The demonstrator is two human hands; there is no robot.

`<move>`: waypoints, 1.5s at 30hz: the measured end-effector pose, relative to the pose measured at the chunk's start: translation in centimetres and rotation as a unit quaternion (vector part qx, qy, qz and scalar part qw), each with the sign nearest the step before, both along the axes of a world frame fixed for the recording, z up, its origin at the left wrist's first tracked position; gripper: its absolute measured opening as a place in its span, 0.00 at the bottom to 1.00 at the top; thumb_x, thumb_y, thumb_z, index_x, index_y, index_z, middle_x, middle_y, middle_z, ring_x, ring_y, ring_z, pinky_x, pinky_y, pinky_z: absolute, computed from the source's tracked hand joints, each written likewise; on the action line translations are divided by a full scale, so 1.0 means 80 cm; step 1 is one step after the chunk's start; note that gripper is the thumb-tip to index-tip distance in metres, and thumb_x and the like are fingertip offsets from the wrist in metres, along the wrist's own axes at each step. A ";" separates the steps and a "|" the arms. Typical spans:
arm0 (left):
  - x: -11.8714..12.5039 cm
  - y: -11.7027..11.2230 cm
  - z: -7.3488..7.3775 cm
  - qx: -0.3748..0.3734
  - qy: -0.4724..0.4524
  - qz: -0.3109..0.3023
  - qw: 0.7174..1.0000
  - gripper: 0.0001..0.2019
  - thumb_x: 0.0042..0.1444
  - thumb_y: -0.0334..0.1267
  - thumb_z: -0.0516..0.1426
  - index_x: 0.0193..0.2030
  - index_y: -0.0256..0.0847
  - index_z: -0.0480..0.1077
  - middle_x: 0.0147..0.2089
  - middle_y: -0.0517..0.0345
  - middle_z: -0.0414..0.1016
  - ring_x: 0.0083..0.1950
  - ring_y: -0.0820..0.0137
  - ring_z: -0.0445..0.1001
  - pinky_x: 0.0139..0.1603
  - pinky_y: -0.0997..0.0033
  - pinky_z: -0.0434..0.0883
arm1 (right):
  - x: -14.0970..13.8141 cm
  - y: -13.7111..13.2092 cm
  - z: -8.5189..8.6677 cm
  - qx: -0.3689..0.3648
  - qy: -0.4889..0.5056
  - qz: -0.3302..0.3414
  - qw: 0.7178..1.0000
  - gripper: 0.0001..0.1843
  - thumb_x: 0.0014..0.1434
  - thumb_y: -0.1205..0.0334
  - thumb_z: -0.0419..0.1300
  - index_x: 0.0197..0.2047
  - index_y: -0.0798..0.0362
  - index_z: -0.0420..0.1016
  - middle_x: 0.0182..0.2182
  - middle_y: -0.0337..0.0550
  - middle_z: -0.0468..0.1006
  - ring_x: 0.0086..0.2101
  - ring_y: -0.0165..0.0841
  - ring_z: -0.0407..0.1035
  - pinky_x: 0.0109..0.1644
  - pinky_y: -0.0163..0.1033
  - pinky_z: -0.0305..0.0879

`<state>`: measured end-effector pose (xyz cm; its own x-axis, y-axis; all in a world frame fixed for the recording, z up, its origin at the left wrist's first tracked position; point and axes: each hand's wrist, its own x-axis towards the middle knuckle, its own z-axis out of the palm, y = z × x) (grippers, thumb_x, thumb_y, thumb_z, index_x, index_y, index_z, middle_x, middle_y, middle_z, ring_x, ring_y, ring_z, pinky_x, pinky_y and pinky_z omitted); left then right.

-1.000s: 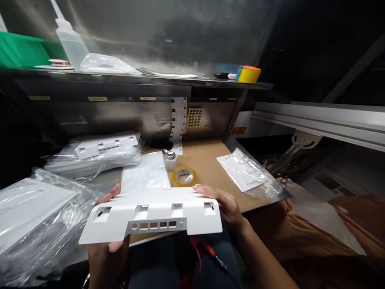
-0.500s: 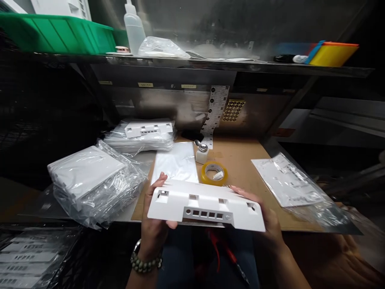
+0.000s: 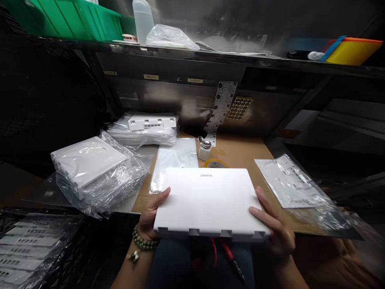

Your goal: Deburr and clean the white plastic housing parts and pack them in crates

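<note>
Between my two hands is a white plastic router cover [image 3: 207,200], held above the bench's front edge. Its smooth top face, with small HUAWEI lettering near the far edge, is turned toward me, and notches show along the near edge. My left hand [image 3: 152,216] grips the left end, thumb on top and a bead bracelet at the wrist. My right hand [image 3: 275,224] closes on the right end, fingers partly on the face. Just beyond the cover lie a stack of clear plastic bags [image 3: 177,154] and a roll of yellow tape [image 3: 215,163], partly hidden.
Bagged white covers [image 3: 90,160] lie at left, with more stacked behind. A pump bottle [image 3: 205,149] stands mid-bench. Another bagged cover [image 3: 288,182] lies right. A crate of bagged covers [image 3: 27,249] sits low left. Above, a shelf [image 3: 228,59] holds a green bin [image 3: 75,20].
The cover has been tilted, so its lettered top face shows instead of the edge with the port openings. Both hands still hold its ends. The view has shifted slightly.
</note>
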<state>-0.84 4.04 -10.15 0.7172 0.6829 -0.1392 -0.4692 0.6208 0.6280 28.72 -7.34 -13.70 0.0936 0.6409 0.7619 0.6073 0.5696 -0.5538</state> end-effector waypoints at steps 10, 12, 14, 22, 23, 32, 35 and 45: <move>-0.008 -0.016 -0.020 0.017 0.039 0.148 0.988 0.39 0.58 0.72 0.50 0.68 0.49 0.68 0.59 0.50 0.80 0.68 0.50 0.70 0.67 0.49 0.70 | -0.004 -0.026 -0.024 -0.250 0.274 -0.010 0.929 0.25 0.71 0.46 0.54 0.64 0.48 0.75 0.58 0.54 0.79 0.55 0.52 0.76 0.55 0.56 0.79; -0.008 -0.017 -0.020 0.014 0.055 0.156 0.986 0.39 0.59 0.72 0.49 0.69 0.50 0.66 0.59 0.49 0.80 0.67 0.51 0.71 0.65 0.48 0.72 | -0.006 -0.035 -0.030 -0.252 0.263 -0.024 0.931 0.26 0.69 0.45 0.56 0.63 0.48 0.75 0.57 0.54 0.80 0.55 0.52 0.76 0.56 0.56 0.78; -0.007 -0.017 -0.021 0.014 0.054 0.159 0.986 0.38 0.60 0.71 0.48 0.70 0.51 0.65 0.60 0.48 0.79 0.66 0.50 0.72 0.63 0.48 0.74 | -0.007 -0.040 -0.033 -0.254 0.266 -0.034 0.929 0.26 0.69 0.44 0.57 0.63 0.49 0.75 0.57 0.54 0.80 0.55 0.52 0.76 0.56 0.56 0.78; -0.012 -0.021 -0.028 -0.003 0.068 0.165 0.984 0.36 0.62 0.69 0.49 0.68 0.50 0.67 0.58 0.47 0.80 0.65 0.50 0.73 0.61 0.49 0.76 | -0.011 -0.047 -0.016 -0.273 0.252 -0.035 0.928 0.24 0.69 0.46 0.57 0.62 0.47 0.77 0.57 0.50 0.80 0.55 0.49 0.77 0.56 0.52 0.78; -0.014 -0.020 -0.030 -0.006 0.071 0.165 0.984 0.35 0.62 0.68 0.49 0.68 0.50 0.67 0.58 0.47 0.80 0.65 0.50 0.73 0.61 0.49 0.76 | -0.012 -0.046 -0.012 -0.275 0.249 -0.034 0.928 0.24 0.69 0.46 0.57 0.62 0.46 0.77 0.57 0.49 0.80 0.55 0.49 0.77 0.56 0.51 0.78; -0.019 0.014 -0.036 0.061 0.266 0.225 0.935 0.24 0.47 0.52 0.72 0.47 0.42 0.82 0.39 0.55 0.86 0.45 0.52 0.84 0.45 0.65 0.83 | -0.008 -0.032 0.001 -0.260 0.151 -0.012 0.954 0.17 0.69 0.57 0.59 0.59 0.37 0.79 0.59 0.41 0.79 0.60 0.45 0.72 0.67 0.56 0.67; -0.025 0.009 -0.033 0.229 0.299 0.263 0.888 0.15 0.45 0.49 0.73 0.36 0.44 0.84 0.35 0.57 0.86 0.39 0.58 0.85 0.41 0.72 0.82 | -0.004 -0.027 0.005 -0.267 0.142 -0.024 0.953 0.21 0.69 0.57 0.60 0.64 0.39 0.74 0.64 0.42 0.74 0.66 0.46 0.64 0.72 0.60 0.58; -0.019 0.004 -0.008 0.462 0.220 0.150 0.846 0.07 0.59 0.40 0.65 0.42 0.50 0.85 0.41 0.52 0.86 0.44 0.57 0.84 0.48 0.60 0.80 | -0.007 -0.009 0.014 -0.212 0.185 -0.032 0.959 0.12 0.68 0.62 0.63 0.51 0.41 0.82 0.49 0.38 0.85 0.51 0.37 0.78 0.58 0.41 0.76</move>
